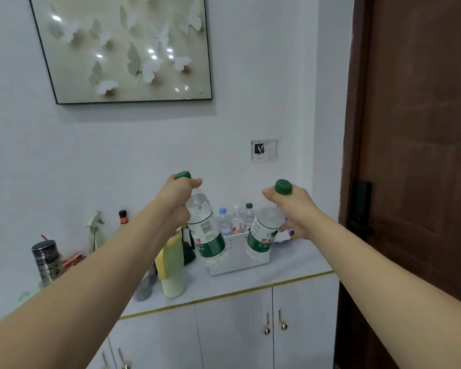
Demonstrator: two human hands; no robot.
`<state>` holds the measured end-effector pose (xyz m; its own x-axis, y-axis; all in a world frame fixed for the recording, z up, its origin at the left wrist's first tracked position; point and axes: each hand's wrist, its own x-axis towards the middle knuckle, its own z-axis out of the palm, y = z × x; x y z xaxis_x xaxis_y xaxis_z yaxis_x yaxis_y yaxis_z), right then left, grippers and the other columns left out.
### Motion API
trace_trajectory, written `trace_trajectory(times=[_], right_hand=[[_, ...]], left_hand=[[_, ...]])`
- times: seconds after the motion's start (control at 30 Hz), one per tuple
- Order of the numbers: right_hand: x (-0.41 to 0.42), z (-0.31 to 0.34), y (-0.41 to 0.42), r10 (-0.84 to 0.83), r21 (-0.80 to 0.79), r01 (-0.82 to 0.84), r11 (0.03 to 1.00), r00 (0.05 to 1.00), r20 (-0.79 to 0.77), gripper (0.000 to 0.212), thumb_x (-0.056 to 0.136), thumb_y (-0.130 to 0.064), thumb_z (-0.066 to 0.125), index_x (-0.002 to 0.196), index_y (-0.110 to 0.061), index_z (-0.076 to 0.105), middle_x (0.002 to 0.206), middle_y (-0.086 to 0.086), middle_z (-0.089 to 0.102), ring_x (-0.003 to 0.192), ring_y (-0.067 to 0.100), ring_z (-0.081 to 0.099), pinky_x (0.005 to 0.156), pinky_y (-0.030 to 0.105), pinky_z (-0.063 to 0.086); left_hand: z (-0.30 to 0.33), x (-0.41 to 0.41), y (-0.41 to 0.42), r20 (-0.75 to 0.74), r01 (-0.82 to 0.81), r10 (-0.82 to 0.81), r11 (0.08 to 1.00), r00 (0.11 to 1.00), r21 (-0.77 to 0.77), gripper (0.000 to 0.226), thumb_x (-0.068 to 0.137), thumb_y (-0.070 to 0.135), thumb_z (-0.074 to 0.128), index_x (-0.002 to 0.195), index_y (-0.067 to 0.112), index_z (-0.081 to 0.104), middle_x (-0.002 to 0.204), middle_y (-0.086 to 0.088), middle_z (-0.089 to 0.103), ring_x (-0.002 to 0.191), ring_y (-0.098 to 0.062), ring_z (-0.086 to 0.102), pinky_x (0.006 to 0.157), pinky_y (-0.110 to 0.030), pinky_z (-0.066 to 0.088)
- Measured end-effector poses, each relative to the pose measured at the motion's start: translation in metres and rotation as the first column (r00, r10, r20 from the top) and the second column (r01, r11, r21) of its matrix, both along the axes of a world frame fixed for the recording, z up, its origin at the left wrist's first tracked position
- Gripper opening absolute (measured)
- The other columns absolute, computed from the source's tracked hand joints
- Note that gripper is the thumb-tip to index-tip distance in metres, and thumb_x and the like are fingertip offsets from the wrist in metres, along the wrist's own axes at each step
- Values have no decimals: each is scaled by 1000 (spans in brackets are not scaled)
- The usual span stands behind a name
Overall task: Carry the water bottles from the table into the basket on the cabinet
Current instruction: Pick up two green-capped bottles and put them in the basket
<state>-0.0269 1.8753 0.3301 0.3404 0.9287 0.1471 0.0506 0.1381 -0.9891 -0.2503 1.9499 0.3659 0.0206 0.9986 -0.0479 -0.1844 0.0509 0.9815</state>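
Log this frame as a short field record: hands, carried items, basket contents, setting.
left hand: grips left bottle by its neck
right hand: grips right bottle by its neck
bottle caps: green, both on
bottle position: both hang in the air in front of the basket, not yet inside
basket: white, perforated, on the cabinet
basket contents: a few bottles standing upright
beside basket: yellow-green container, metal tumbler

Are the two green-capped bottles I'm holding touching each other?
Apart. The head view shows the left bottle and right bottle separated, with the white basket visible between them.
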Motion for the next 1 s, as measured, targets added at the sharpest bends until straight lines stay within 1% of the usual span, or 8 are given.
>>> trace_trajectory(times=[0.17,0.3,0.47,0.57,0.67,0.83,0.9,1.0], right_hand=[[5,13,91,-35,62,34,997,999,21,21,84,-35,72,95,-19,63,97,0,63,90,23,55,73,45,50],[11,4,155,-46,106,42,993,998,34,14,83,-36,72,87,-29,61,92,-6,63,86,18,56,69,42,52],[23,-21,233,14,23,-16,1000,998,68,19,82,-39,72,92,-27,62,101,-2,64,94,20,57,78,49,53],[27,-41,277,47,-9,-46,999,994,97,23,83,-37,71,97,-22,61,103,0,63,96,22,57,86,52,52],[33,-66,317,82,-62,-76,995,992,96,32,83,-36,71,106,-16,63,105,1,64,100,24,58,90,51,51],[38,-119,377,149,-158,-121,980,973,177,24,82,-42,67,89,-20,65,86,-3,62,74,10,56,61,26,45],[35,-136,396,176,-236,-118,965,953,245,21,80,-48,65,79,-28,62,95,2,62,78,14,58,66,29,49],[32,-161,420,212,-305,-112,946,924,319,24,80,-53,60,75,-30,56,110,12,58,95,29,60,86,41,51]], left_hand=[[8,15,81,95,-61,57,997,994,37,27,92,12,63,107,27,47,113,-6,46,97,-30,53,78,-53,44],[11,35,137,135,-118,107,990,985,78,31,91,10,62,110,29,48,97,1,49,91,-25,56,63,-38,43],[-6,59,200,168,-180,177,984,970,7,35,89,6,59,114,26,46,101,-2,46,113,-32,53,95,-58,43],[-24,70,232,202,-226,226,974,953,-25,35,89,4,58,113,25,45,97,-2,46,112,-34,53,92,-55,46],[-42,86,263,127,-245,243,970,962,-1,35,90,3,57,116,23,45,100,-3,47,112,-33,51,93,-49,47],[-94,103,317,-65,-250,248,968,967,-31,35,91,4,59,120,20,46,113,-11,51,101,-29,52,83,-43,48],[-118,105,334,-84,-273,266,957,960,-94,34,91,4,58,119,19,46,110,-10,49,95,-26,50,77,-39,44],[-151,106,362,-85,-278,267,943,960,-182,38,91,1,56,124,16,46,113,-13,51,104,-32,50,86,-44,45]])
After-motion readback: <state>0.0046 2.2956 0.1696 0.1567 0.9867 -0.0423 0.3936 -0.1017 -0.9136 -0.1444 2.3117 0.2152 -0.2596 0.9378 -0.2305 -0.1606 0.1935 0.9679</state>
